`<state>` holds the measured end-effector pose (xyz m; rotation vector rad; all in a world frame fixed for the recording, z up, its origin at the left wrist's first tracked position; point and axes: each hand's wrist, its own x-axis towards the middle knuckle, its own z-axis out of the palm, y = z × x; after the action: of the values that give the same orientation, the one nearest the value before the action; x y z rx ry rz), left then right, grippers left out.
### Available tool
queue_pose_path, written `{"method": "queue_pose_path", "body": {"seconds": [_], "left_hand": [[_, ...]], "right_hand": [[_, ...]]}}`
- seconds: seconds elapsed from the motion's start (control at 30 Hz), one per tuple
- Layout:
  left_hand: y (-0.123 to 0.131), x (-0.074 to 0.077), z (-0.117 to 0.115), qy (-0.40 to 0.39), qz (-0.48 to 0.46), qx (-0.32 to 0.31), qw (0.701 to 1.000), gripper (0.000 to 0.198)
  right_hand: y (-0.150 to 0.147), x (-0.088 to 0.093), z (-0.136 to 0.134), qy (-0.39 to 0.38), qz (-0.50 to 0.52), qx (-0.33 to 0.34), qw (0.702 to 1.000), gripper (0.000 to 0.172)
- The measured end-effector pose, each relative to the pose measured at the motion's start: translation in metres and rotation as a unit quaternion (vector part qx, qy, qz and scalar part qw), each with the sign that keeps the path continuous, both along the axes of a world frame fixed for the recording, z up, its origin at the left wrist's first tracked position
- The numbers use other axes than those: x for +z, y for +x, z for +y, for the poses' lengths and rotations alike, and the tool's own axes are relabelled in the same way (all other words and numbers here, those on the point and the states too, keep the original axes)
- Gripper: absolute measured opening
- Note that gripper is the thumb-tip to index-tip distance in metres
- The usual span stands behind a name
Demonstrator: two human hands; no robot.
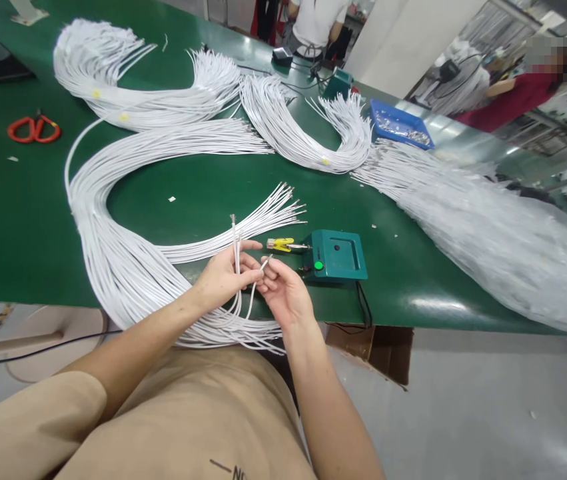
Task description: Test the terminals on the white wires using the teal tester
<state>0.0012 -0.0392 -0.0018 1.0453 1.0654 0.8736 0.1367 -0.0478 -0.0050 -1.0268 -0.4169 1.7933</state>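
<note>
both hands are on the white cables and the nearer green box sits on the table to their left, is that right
Wrong side: the head view shows the left hand and right hand on the white cables, but the nearer green box sits on the table to their right.

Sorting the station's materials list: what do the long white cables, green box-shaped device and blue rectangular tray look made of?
Long white cables: likely plastic-jacketed, semi-matt; smooth, bending in curves, silvery at the ends. Green box-shaped device: moulded plastic or painted metal, can't tell; even colour, soft sheen. Blue rectangular tray: probably satin plastic, going by its even colour.
</note>
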Motion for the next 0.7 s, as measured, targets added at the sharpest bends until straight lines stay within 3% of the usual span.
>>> {"method": "queue_pose_path", "body": {"seconds": [0.17, 0.33, 0.53, 0.7], "left_hand": [[-0.001, 0.004, 0.000, -0.012, -0.009, -0.010, 1.000, 0.054], [-0.002, 0.004, -0.001, -0.018, -0.015, -0.027, 0.999, 0.056], [-0.003, 0.003, -0.002, 0.013, -0.023, -0.032, 0.999, 0.055], [-0.005, 0.000, 0.000, 0.069, 0.029, -0.034, 0.997, 0.048]], "right_hand": [[0.000, 0.007, 0.002, 0.071, -0.117, -0.011, 0.990, 0.021], [0.010, 0.017, 0.009, 0.138, -0.256, 0.060, 0.955, 0.017], [0.018, 0.014, 0.010, 0.103, -0.250, 0.050, 0.961, 0.017], [0.010, 0.010, 0.006, 0.095, -0.229, 0.015, 0.969, 0.013]]}}
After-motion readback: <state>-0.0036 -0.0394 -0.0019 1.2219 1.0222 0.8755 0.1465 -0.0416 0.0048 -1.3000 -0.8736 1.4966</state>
